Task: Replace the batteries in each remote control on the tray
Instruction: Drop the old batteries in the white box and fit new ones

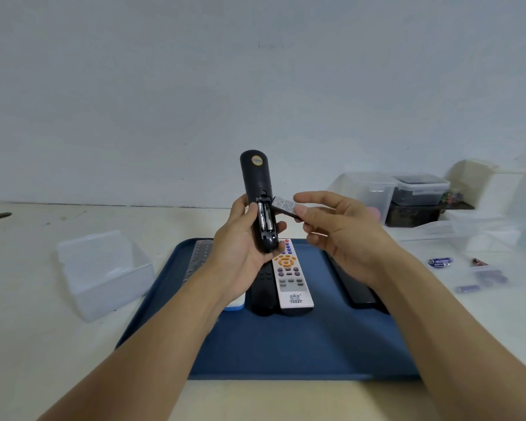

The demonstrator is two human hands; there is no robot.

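From the head camera, our left hand (240,247) grips a black remote (257,189) upright above the blue tray (286,344), back side toward us, its compartment open with two batteries (265,218) seated inside. Our right hand (337,232) pinches the battery cover (286,206) just beside that opening. On the tray we see a white remote (290,278) and more dark remotes alongside it. On the desk (28,299), a clear box (101,271) sits left, loose batteries (440,262) right.
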